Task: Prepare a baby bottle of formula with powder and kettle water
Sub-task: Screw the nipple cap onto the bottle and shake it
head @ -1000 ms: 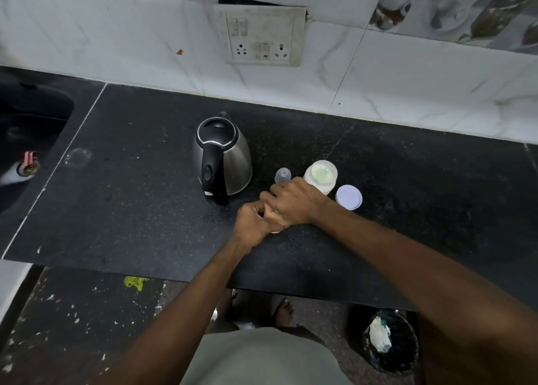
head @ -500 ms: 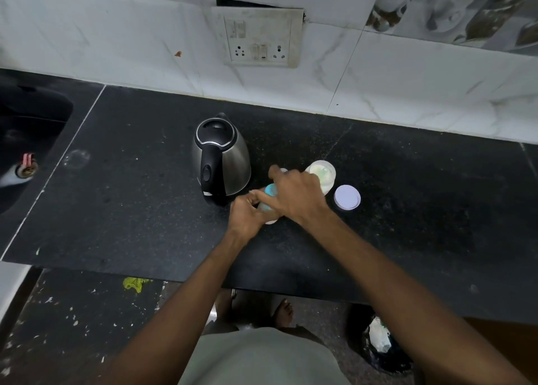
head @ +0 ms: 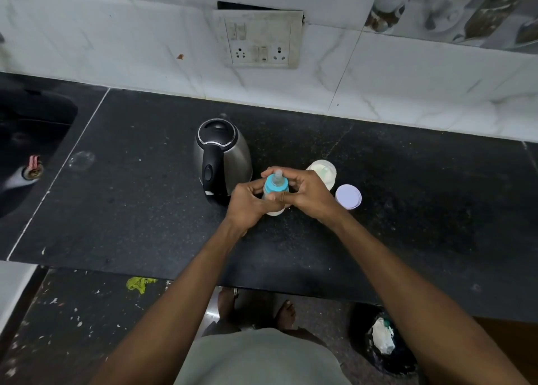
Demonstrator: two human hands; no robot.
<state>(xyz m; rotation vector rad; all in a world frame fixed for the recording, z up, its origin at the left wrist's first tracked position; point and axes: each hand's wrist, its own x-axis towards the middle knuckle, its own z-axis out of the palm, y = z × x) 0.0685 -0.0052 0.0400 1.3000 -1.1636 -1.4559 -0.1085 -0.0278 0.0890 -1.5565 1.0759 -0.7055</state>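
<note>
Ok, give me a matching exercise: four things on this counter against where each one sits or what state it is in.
Things:
1. kettle
2. baby bottle
3. powder tub
4. loose lid

States:
A. open, behind the right hand
B. held in both hands
C. flat on the counter, farthest right
D. lid shut, left of the hands

Pairs: 1-D, 2-B, 3-A, 4-C

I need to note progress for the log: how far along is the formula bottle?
Near the end. Done: the teal nipple cap sits on the baby bottle. In hand: left hand holds the body, right hand grips the cap. Left: formula jar stands open, its lid beside it; kettle stands behind.
</note>
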